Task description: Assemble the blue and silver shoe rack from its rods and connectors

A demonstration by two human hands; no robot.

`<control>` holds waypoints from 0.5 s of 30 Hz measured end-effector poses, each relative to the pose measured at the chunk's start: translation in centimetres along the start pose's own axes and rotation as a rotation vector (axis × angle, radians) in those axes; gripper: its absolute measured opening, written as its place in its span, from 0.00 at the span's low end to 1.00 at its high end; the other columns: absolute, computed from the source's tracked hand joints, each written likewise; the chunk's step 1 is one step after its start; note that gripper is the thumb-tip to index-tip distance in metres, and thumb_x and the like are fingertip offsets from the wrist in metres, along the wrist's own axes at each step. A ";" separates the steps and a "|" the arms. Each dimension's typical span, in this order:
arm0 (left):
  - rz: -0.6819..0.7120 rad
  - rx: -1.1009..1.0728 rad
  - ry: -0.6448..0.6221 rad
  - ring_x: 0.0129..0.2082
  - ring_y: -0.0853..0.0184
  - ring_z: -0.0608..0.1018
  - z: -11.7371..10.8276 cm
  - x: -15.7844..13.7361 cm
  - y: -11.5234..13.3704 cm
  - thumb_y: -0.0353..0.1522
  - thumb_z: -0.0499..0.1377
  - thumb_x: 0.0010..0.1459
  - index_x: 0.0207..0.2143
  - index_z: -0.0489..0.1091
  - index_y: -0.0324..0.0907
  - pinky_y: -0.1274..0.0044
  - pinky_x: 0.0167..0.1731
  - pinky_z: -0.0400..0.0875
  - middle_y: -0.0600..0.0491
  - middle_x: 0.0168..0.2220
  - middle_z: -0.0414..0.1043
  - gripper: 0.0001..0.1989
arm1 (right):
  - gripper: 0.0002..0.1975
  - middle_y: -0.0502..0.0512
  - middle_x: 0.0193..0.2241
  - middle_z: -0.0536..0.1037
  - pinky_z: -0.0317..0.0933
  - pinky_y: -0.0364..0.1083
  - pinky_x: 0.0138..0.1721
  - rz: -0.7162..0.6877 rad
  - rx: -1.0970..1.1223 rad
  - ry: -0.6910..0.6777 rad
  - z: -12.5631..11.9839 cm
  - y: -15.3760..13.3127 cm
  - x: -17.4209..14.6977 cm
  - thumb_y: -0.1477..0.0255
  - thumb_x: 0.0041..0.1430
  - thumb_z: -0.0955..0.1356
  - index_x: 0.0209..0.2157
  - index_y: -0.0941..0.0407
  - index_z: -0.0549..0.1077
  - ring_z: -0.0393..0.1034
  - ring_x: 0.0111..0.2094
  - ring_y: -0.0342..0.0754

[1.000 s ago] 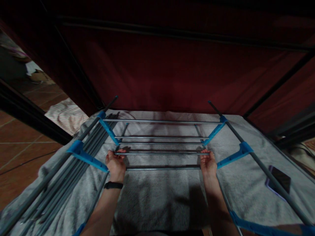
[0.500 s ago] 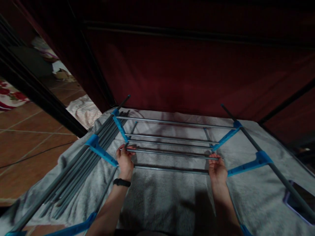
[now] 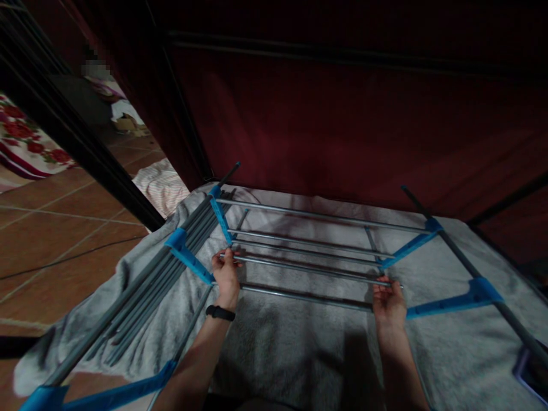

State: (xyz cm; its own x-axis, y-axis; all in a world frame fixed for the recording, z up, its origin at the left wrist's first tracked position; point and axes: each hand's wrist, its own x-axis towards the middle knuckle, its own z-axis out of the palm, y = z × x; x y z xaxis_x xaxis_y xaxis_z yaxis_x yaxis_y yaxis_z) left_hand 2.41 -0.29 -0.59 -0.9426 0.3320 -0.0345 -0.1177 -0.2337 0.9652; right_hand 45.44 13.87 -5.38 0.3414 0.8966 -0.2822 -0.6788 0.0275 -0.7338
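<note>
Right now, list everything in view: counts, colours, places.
Held rod: one, grey, between hands
Other cross rods: four, grey, centre
Side rods: several, grey, both sides
Brackets: at least five, blue, both sides
Loose rods: several, grey, piled left
Fleecy cloth: one, grey, underneath
Panel: one, dark red, behind
Phone: one, purple-edged, lower right
Striped cloth: one, pale, floor left
Flowered cloth: one, red-white, far left
Bar: one, black, left
Tiled floor: one, brown, left
Cable: one, dark, floor left
Wristband: one, black, left wrist
Left hand: one, rod's left end
Right hand: one, rod's right end
</note>
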 end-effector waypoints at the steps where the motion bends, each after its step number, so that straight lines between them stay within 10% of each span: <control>1: -0.002 -0.003 0.001 0.24 0.71 0.75 0.0 0.0 0.0 0.46 0.65 0.51 0.37 0.63 0.42 0.80 0.22 0.66 0.57 0.27 0.71 0.21 | 0.10 0.46 0.26 0.76 0.70 0.38 0.27 0.003 0.003 0.010 0.1 0.0 -0.1 0.66 0.58 0.73 0.29 0.55 0.71 0.72 0.25 0.38; 15: -0.138 -0.115 0.016 0.23 0.69 0.76 0.2 0.4 0.8 0.38 0.55 0.60 0.39 0.61 0.43 0.80 0.20 0.62 0.55 0.26 0.72 0.09 | 0.03 0.50 0.31 0.79 0.74 0.40 0.33 0.019 0.081 -0.064 0.6 -0.2 -0.5 0.73 0.54 0.72 0.31 0.55 0.74 0.76 0.32 0.41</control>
State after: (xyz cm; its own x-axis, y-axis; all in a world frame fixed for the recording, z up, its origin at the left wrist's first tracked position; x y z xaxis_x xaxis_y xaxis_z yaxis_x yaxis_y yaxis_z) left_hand 1.95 -0.16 0.19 -0.9196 0.3542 -0.1697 -0.2805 -0.2898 0.9151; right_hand 45.00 13.63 -4.77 0.2876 0.9235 -0.2538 -0.7358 0.0434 -0.6758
